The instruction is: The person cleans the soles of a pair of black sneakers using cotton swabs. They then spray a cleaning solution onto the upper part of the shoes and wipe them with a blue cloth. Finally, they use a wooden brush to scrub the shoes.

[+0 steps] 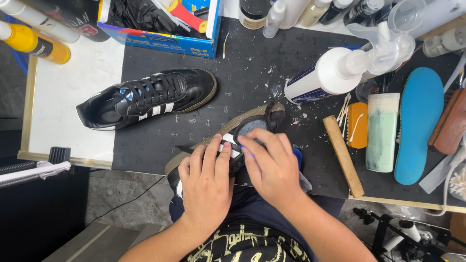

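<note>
Head camera is looking down at a table [63, 87] covered mostly by a black mat [242, 73], where a person is working on a black sneaker with white stripes and a tan sole [252, 123]. That shoe is lying at the near edge of the mat, tipped on its side with the sole turned away from the person, its heel end reaching past the edge toward the lap. The left hand [206, 182] is lying over the shoe's middle, fingers curled down and pressing on the upper, holding it steady. The right hand [272, 167] is resting just beside it, fingers bent together and pressing on the shoe's side near the opening; a bit of blue is showing under the fingers, but I cannot tell what it is.

A matching black sneaker [148, 97] is sitting upright well apart, farther back and to the left, half on the mat and half on the bare white surface. A white spray bottle [335, 73] is lying on its side to the right, behind the held shoe. A wooden stick [343, 155] is lying near the right hand, with a pale green cylinder [382, 133] and a blue insole [418, 123] beyond it. A blue cardboard box [160, 24] is standing at the far edge.
</note>
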